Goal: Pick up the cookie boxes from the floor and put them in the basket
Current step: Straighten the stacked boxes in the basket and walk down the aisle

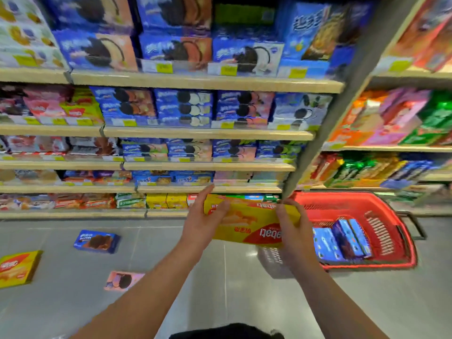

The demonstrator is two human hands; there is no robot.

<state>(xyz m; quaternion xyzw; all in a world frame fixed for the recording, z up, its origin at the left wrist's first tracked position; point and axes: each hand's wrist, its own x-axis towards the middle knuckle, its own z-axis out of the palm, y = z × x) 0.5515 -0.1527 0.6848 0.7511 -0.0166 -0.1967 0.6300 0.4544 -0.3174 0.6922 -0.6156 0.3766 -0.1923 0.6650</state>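
I see both hands up in front of me holding one yellow cookie box [254,223] off the floor, its print upside down to the camera. My left hand [203,223] clasps the box's left end, fingers laid over the front face and thumb along the top edge. My right hand [292,225] grips the right end, fingers curled over the top edge.

The box hangs just left of the red shopping basket [391,241], which sits on the grey floor [220,289] at about 3 o'clock from the hands. Blue cookie boxes [342,241] already lie inside it.

On the floor toward 9 o'clock lies a blue cookie box [97,241], toward 8 o'clock a second yellow box [18,267] at the picture's left edge, and toward 7 o'clock a pink box [123,280]. Stocked shelves [195,133] fill 12 o'clock.
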